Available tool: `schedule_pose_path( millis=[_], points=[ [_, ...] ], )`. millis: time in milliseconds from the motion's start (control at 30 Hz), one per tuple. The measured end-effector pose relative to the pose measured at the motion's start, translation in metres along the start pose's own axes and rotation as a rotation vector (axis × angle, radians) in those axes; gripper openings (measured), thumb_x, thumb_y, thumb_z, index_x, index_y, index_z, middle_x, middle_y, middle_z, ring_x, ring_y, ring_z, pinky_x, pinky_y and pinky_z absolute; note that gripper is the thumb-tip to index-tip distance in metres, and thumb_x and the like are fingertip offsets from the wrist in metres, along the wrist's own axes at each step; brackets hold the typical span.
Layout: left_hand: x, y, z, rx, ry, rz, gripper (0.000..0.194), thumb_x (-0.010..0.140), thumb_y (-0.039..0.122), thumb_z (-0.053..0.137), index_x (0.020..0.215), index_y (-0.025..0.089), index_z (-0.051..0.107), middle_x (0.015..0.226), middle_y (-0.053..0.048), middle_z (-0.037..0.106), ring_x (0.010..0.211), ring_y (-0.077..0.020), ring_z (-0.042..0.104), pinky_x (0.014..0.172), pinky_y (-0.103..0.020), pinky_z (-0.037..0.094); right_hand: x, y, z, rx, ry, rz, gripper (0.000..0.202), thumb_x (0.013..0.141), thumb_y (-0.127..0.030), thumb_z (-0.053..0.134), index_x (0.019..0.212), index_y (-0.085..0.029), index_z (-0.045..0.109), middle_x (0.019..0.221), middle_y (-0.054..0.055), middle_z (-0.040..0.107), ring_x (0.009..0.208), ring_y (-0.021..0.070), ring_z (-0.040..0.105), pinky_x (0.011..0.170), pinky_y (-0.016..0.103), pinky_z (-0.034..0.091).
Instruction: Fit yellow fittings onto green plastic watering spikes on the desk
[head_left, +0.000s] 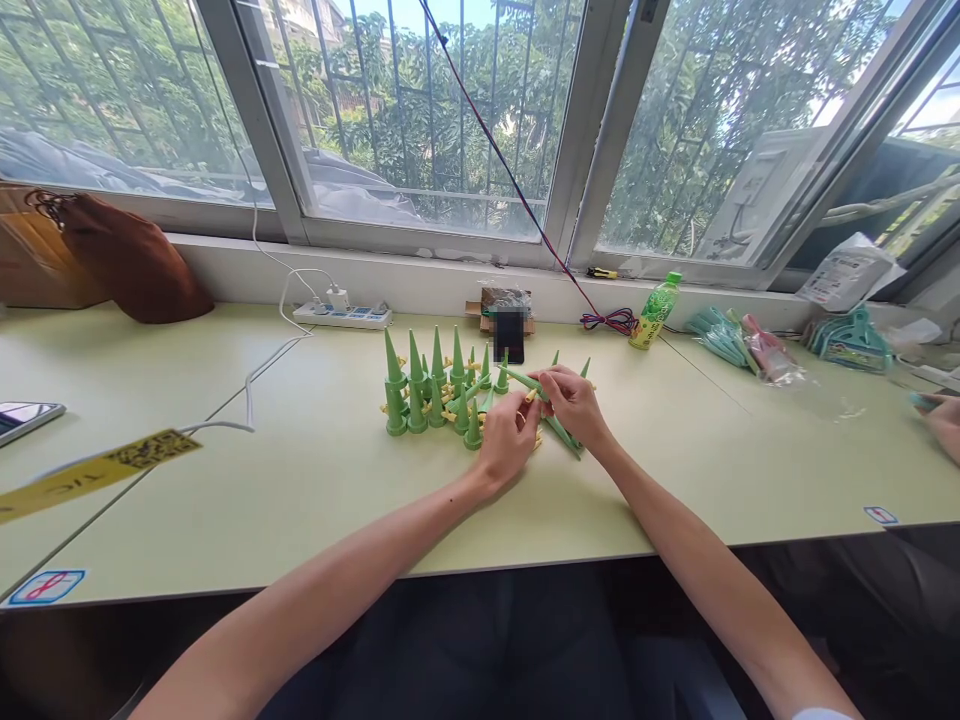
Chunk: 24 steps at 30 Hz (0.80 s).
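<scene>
My right hand point(574, 402) is closed around the wide end of a green cone point(519, 377), whose tip points left and slightly up. Close against it, my left hand point(511, 432) pinches a small yellow piece point(531, 395) by the cone's base; whether the two parts are joined I cannot tell. Left of my hands, several green cones point(416, 405) stand upright in a cluster, with small yellow pieces sticking out among them. Another green cone point(564, 438) lies on its side beneath my right hand. My fingers and wrists partly cover the things under them.
Behind the cones are a phone point(509, 338) and a small open box point(504, 298). A green bottle point(655, 312) stands farther right, near coiled wire point(611, 321). A power strip point(343, 315) lies by the window, its white cable crossing the table point(315, 510). Another person's hand point(943, 425) shows at right.
</scene>
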<state>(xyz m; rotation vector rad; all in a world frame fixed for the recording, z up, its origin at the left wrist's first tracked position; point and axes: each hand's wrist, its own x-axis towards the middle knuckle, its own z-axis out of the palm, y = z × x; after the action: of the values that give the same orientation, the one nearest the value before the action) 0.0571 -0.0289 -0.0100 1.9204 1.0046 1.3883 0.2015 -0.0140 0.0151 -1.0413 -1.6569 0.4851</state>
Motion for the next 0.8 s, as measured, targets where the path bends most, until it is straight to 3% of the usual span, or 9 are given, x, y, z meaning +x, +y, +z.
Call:
schedule_pose_path(
  millis=[300,500,667,800],
  points=[
    [0.0004,0.0025,-0.0005,-0.011,0.0,-0.029,0.035,0.099,0.043,0.045,0.075,0.018,0.052,0.061,0.002,0.052,0.05,-0.0104,0.046,0.051,-0.024,0.034,0.0,0.0042,0.0014,0.063,0.004,-0.009,0.042,0.093,-0.055,0.057,0.094,-0.017,0.076,0.099,0.009,0.064,0.049,0.0063,0.052,0.046,0.025,0.048],
    [0.0003,0.0052,-0.0013,-0.103,0.049,-0.058,0.038,0.1,0.045,0.042,0.075,0.019,0.05,0.058,0.003,0.051,0.047,-0.0101,0.047,0.049,-0.024,0.034,-0.0017,0.0048,0.0,0.149,-0.052,-0.108,0.037,0.093,-0.048,0.061,0.116,-0.021,0.071,0.112,0.01,0.063,0.079,0.014,0.063,0.063,0.025,0.055],
    [0.0006,0.0058,-0.0012,-0.189,0.109,-0.084,0.042,0.101,0.049,0.04,0.073,0.019,0.049,0.058,0.003,0.052,0.045,-0.0089,0.045,0.045,-0.023,0.034,-0.0034,0.001,-0.0026,0.169,-0.109,-0.132,0.038,0.095,-0.048,0.058,0.12,-0.023,0.07,0.127,0.012,0.061,0.096,0.0189,0.065,0.074,0.029,0.058],
    [0.0006,0.0058,-0.0008,-0.295,0.107,-0.113,0.044,0.1,0.052,0.039,0.073,0.019,0.049,0.058,0.003,0.049,0.041,-0.0072,0.044,0.042,-0.022,0.032,-0.0038,-0.0024,-0.0028,0.164,-0.165,-0.113,0.038,0.096,-0.048,0.056,0.117,-0.02,0.071,0.121,0.012,0.067,0.093,0.019,0.067,0.076,0.031,0.058]
  ],
)
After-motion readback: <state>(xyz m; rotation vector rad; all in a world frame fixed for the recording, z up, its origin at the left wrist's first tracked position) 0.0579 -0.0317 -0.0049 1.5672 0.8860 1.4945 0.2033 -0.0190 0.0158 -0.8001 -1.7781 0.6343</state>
